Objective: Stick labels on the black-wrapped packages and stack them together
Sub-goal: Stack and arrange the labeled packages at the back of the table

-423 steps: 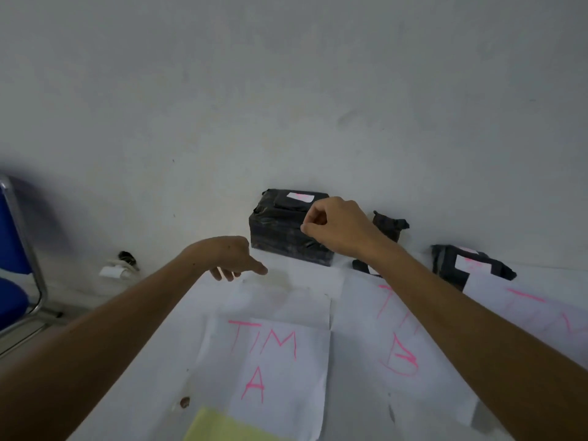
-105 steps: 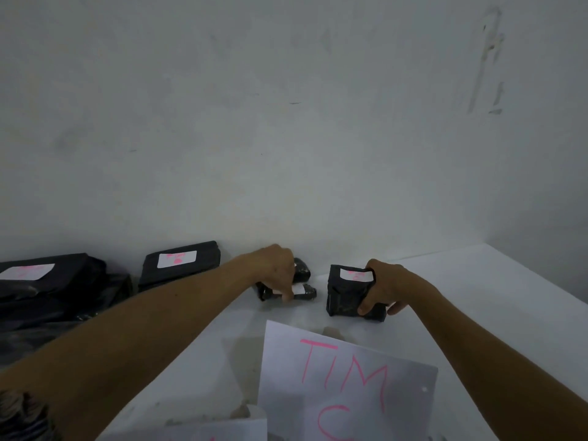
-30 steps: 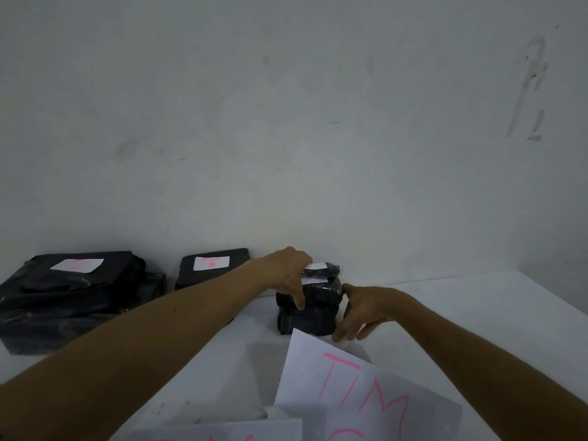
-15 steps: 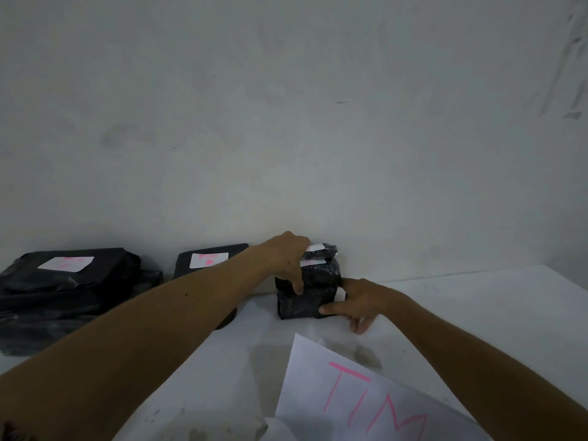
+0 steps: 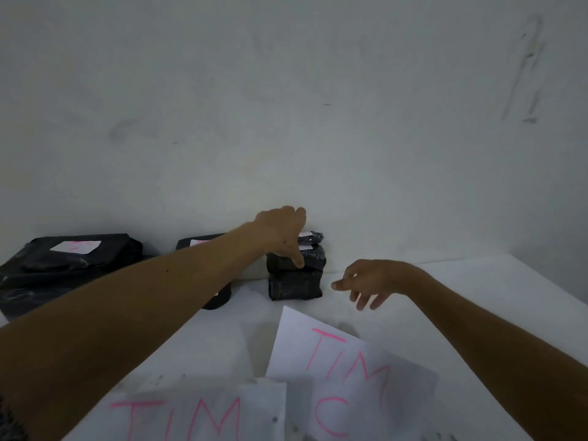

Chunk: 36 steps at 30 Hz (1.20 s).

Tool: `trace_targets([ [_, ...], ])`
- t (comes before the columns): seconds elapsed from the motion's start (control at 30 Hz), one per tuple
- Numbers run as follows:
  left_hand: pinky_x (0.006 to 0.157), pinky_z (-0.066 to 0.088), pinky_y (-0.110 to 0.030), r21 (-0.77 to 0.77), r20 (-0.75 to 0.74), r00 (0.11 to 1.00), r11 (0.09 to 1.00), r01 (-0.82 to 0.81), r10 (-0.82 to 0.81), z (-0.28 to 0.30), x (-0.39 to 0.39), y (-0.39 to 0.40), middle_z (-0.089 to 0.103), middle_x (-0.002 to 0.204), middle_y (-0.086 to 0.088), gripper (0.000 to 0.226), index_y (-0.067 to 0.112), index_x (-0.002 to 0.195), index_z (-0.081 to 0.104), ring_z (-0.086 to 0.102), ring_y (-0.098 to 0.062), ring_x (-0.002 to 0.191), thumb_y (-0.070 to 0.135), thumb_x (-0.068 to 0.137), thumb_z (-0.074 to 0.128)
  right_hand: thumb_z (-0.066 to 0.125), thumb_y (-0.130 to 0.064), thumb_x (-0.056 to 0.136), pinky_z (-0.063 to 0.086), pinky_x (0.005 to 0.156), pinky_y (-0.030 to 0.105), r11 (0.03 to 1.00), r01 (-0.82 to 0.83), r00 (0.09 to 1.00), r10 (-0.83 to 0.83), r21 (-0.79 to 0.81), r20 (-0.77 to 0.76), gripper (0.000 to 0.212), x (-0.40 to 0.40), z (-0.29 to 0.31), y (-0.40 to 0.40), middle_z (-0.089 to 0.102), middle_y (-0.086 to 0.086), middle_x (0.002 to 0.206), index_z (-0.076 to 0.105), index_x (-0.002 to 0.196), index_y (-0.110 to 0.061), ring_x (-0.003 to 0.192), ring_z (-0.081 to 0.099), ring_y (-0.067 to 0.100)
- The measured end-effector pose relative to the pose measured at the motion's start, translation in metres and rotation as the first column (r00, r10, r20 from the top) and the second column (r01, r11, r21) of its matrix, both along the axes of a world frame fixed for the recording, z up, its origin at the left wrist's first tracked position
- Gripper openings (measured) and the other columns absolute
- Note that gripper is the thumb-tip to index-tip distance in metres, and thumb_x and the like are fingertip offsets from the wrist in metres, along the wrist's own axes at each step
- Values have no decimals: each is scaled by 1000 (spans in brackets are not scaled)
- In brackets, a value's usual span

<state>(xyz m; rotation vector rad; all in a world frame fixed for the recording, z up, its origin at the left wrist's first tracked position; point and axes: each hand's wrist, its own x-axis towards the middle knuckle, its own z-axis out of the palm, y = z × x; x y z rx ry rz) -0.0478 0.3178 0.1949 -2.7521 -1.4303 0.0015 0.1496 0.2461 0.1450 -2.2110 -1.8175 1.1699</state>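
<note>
A small stack of black-wrapped packages [image 5: 296, 281] stands against the wall at the back of the white table; white labels show on the upper ones. My left hand [image 5: 283, 233] rests on top of the stack, thumb pressed down its front face. My right hand [image 5: 366, 280] hovers just right of the stack, fingers spread, touching nothing. A flat black package with a white label [image 5: 197, 241] lies behind my left forearm. A larger pile of black packages [image 5: 63, 265] with a pink-marked label sits at the far left.
Two white sheets with pink "TIM" lettering lie near me, one [image 5: 343, 370] at centre right and one [image 5: 191, 415] at lower left. The white table [image 5: 461, 288] ends at a right edge. A plain grey wall stands directly behind the packages.
My right hand has let go of the stack's lower package and drawn back to the right, fingers spread. My left hand stays on top of the stack.
</note>
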Motion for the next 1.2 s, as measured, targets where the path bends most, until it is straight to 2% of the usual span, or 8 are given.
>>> trace_targets([
  [0.2,79,52,-41,155,70,990,982,107,-119,16,0,-48,53,116,-8,50,10,118,52,57,-28,103,42,85,69,52,-62,96,59,93,45,998,27,999,-25,-49,40,64,-7,36,-48,68,8,119,55,134,-10,102,73,24],
  [0.37,75,58,-36,-189,-14,998,980,-69,67,15,-5,-86,61,83,-5,39,13,72,54,70,-28,83,47,89,63,45,-75,91,62,82,49,983,121,978,-94,-141,184,84,-13,55,-91,70,16,110,50,140,-7,97,74,30],
  [0.57,83,61,-36,-505,74,966,845,-177,247,-7,-24,-116,66,111,-16,34,10,89,57,73,-29,95,42,99,53,40,-80,90,61,82,47,956,233,954,-189,-180,234,94,-16,55,-138,70,25,105,44,143,-3,85,77,35],
  [0.73,85,61,-34,-571,125,946,802,-179,300,-17,-30,-143,66,111,-14,36,5,112,62,71,-26,99,38,99,55,36,-82,89,61,85,49,952,284,936,-250,-111,249,101,-24,50,-168,72,29,100,25,157,-8,77,77,35],
  [0.83,88,60,-36,-570,158,938,804,-168,308,-22,-30,-155,68,116,-15,37,1,118,63,71,-25,102,32,98,56,33,-78,93,60,88,50,952,301,931,-281,-54,232,93,-29,48,-180,71,29,107,15,160,-17,85,77,35],
  [0.97,84,61,-34,-534,199,932,831,-157,303,-24,-30,-164,70,101,-12,25,4,97,63,72,-25,98,28,97,57,46,-62,99,62,84,51,941,332,931,-338,70,139,77,-29,46,-189,61,25,124,31,152,-9,92,75,40],
  [1.07,80,61,-34,-514,212,928,842,-161,307,-24,-31,-169,71,88,-11,24,8,84,60,72,-25,87,28,97,59,56,-53,98,63,80,50,918,369,926,-377,145,32,62,-24,45,-194,55,19,128,44,138,-7,94,72,41],
  [1.2,79,63,-35,-519,244,913,839,-162,327,-17,-37,-171,75,91,-17,28,0,94,65,75,-28,87,27,97,59,69,-43,93,59,92,45,890,324,942,-335,321,-21,43,-15,41,-186,54,10,120,53,111,-7,110,62,31],
])
